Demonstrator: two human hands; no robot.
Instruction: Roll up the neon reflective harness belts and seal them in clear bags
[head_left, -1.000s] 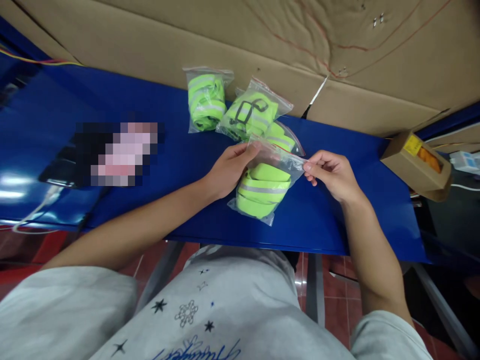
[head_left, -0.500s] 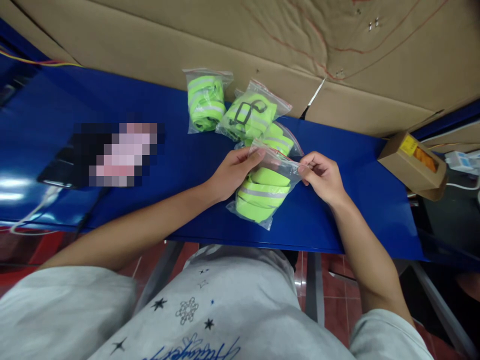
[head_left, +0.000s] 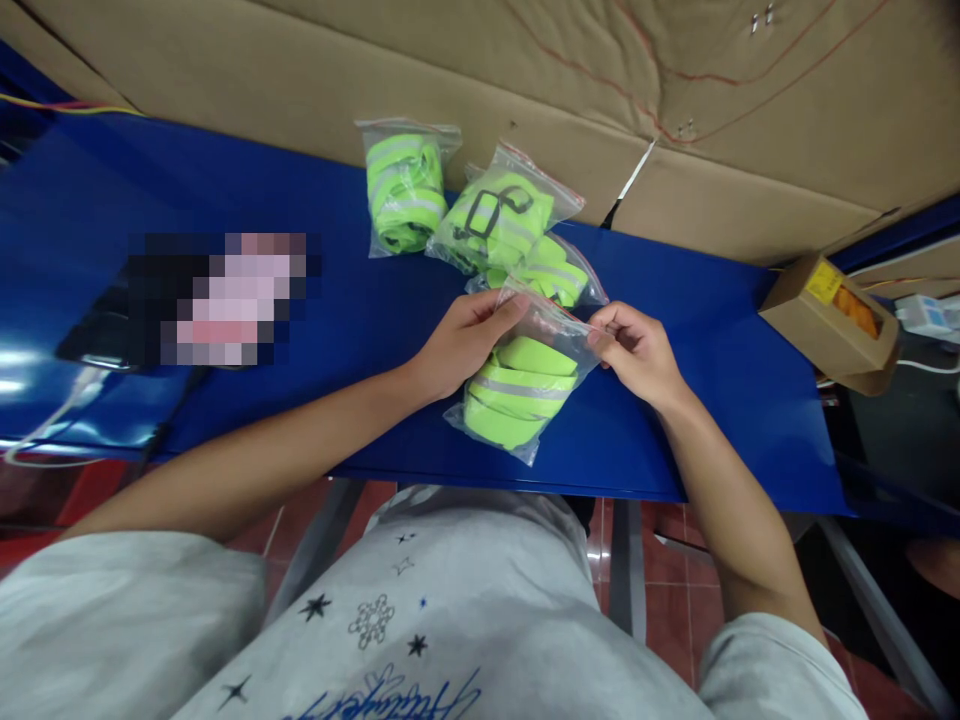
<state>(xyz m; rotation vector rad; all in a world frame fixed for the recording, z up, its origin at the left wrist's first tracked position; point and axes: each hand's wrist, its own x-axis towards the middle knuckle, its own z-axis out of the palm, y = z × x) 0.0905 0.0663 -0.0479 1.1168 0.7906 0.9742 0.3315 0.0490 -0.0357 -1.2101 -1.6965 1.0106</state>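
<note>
Between my hands is a clear zip-lock bag (head_left: 559, 345) with a folded neon-yellow reflective strap (head_left: 517, 400) inside, its grey stripe facing up. My left hand (head_left: 469, 340) pinches the bag's top edge at the left corner. At the right corner, my right hand (head_left: 634, 345) has thumb and fingers closed on the same edge. Just behind lie more bagged straps: one bag (head_left: 551, 270) partly hidden by the held one, another bag (head_left: 502, 215) showing a black buckle, and a third bag (head_left: 407, 190) farther left.
The blue table (head_left: 735, 400) meets a cardboard-covered wall (head_left: 300, 90) at the back. On the left lies a dark device with a white cable, partly blurred by pixelation. A cardboard box (head_left: 810, 320) with something orange inside stands at the right end.
Both hands keep their hold on the bag's top corners, almost unmoved. The view has shifted slightly, so the table and the bags behind appear a little higher.
</note>
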